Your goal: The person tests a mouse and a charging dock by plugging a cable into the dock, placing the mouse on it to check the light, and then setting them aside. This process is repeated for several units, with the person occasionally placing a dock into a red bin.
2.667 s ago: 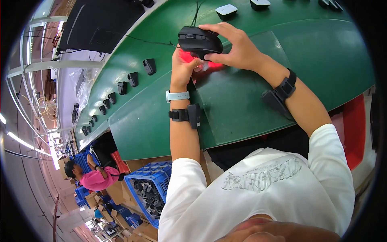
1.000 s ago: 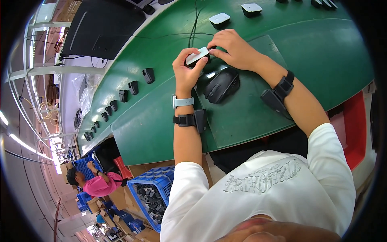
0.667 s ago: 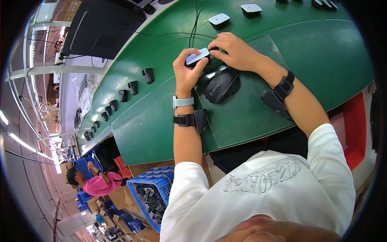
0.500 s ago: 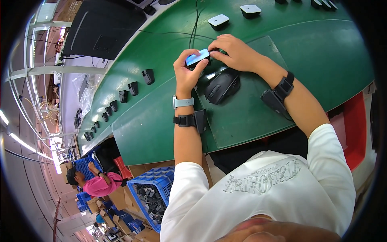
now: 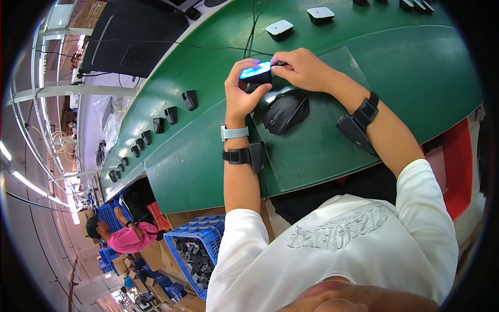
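My left hand (image 5: 242, 93) is closed around a small black box-shaped device (image 5: 258, 78) whose top face glows bright blue and white. Fingers lie over its far left edge, and the thumb rests along its near side. At the device's right end, the fingertips of my right hand (image 5: 297, 66) pinch a black cable (image 5: 282, 63); its plug is mostly hidden by the fingers. A black computer mouse (image 5: 286, 110) sits just below both hands on a clear sheet (image 5: 317, 151) over the green table (image 5: 197, 171).
Two similar white-topped devices (image 5: 279, 29) stand beyond my hands. Several black units (image 5: 190, 100) form a row along the left. A large black monitor (image 5: 135, 39) is at upper left. A blue crate (image 5: 195, 249) of black parts is below, near a person in pink (image 5: 132, 238).
The device's top has turned from pale light blue to a stronger blue glow. It has tilted, showing more of its black side, and my left thumb has shifted lower. My right hand has moved slightly.
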Demonstrator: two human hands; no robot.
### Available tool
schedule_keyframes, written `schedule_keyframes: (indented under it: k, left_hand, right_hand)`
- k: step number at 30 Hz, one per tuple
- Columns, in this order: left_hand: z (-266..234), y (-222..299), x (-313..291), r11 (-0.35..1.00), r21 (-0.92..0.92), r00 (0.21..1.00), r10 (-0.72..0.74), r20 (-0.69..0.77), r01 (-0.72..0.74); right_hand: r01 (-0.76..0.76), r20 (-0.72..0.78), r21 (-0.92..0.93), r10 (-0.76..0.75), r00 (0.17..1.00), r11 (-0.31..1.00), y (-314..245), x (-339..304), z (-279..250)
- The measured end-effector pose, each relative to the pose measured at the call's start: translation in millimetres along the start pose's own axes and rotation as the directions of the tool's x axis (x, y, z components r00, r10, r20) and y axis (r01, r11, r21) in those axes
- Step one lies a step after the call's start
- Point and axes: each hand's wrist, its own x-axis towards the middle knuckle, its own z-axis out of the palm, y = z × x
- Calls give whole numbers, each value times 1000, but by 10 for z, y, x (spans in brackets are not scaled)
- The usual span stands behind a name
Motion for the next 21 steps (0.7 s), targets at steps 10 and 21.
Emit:
schedule_keyframes:
  k: [10,21]
  left_hand:
    - [-29,-60,-3,998,-45,999,-41,4,41]
    - [-433,-480,10,935,294,896,-53,-442,200]
  right_hand:
    - [-108,-118,10,109,987,994,-27,26,30]
    - [-56,-241,90,77,967,994,181,38,-82]
